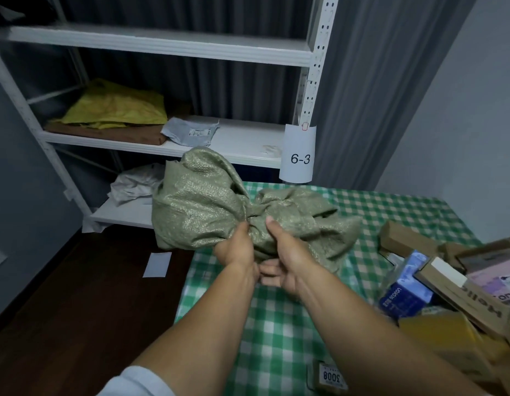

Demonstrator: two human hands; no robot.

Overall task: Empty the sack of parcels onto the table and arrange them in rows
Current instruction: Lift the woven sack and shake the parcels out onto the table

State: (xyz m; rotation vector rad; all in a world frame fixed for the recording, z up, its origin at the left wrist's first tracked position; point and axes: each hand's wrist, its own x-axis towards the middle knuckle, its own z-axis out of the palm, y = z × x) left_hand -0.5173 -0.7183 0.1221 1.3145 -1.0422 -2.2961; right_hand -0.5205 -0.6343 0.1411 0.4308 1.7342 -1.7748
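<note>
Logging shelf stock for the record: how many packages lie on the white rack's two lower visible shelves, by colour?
Yellow bag: 1
Brown flat parcel: 1
Grey mailer: 1
White crumpled bag: 1
Total: 4

Dim, flat light with a cool grey-blue cast fills the room, without glare or hard shadows. Left of the fingers point(269, 270) the dark wooden floor point(76, 295) sinks almost to black. Beyond them, wide-angle distortion bows the white metal shelf rack point(162, 47). Right of them, the cardboard parcels point(448, 295) blur toward the edge.
</note>
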